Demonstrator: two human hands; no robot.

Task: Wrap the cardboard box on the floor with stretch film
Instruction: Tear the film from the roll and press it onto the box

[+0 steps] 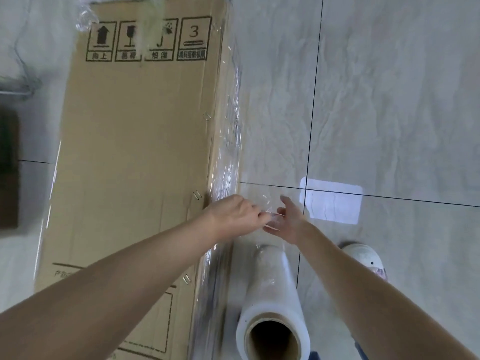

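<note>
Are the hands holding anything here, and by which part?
The left hand pinches the loose end of the stretch film; the open right hand touches it.

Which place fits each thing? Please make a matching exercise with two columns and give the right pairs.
Things:
1. cardboard box
2. film roll
3. shoe
4. left hand

Places or states:
A. lying on the floor just right of the box
B. pinching clear film
C. lower right, on the tile
D. fills the left half, with printed symbols

Pairs: 1-D, 2-A, 3-C, 4-B
</note>
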